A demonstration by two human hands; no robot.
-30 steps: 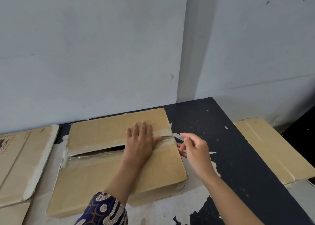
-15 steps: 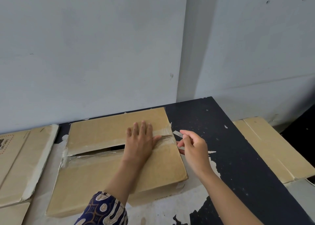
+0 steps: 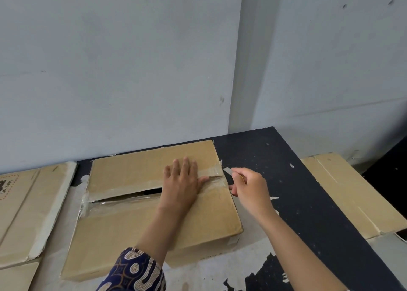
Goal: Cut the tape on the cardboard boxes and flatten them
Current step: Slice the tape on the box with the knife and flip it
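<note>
Box (image 3: 154, 204): on table (image 3: 308, 191), seam tape (image 3: 211, 172) slit at left, intact at right end. Left hand (image 3: 182, 180): flat, fingers spread, pressing box top. Right hand (image 3: 251, 187): pinching blade (image 3: 228, 171) beside box's right edge. Advice: hold flaps down, run blade shallow along seam, away from left fingers

A single head-worn wide-angle camera looks forward and down, close over the dark table (image 3: 308, 202) toward the wall (image 3: 110, 59) behind it.
</note>
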